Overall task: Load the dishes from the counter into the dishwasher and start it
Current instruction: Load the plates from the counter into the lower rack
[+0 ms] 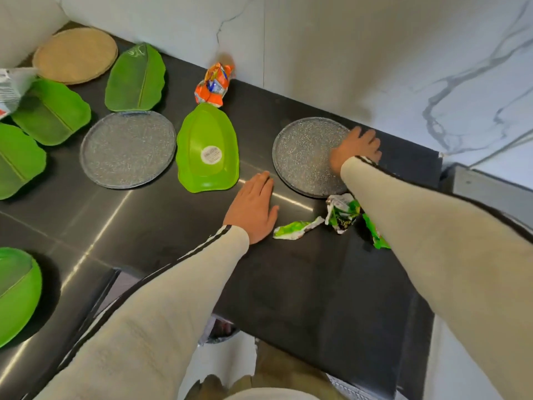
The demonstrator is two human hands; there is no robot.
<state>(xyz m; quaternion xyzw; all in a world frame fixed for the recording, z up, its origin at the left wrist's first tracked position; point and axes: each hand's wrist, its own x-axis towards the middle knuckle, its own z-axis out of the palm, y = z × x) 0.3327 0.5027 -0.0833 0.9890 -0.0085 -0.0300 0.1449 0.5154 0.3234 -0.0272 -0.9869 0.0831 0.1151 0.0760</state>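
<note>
On the dark counter (302, 284) lie two round grey speckled plates and several green leaf-shaped plates. My right hand (356, 150) rests on the right edge of the right grey plate (302, 157), fingers curled over its far rim. My left hand (253, 207) lies flat and open on the counter just left of that plate, holding nothing. The other grey plate (128, 148) lies further left. Between the two grey plates, a green leaf plate (207, 148) sits upside down with a round sticker on it. No dishwasher is in view.
Crumpled green wrappers (340, 216) lie near my right forearm. An orange wrapper (215, 83) sits by the marble wall. Woven round mats (75, 54) are stacked at the back left, with more green leaf plates (135, 77) along the left side. The counter's edge runs below my arms.
</note>
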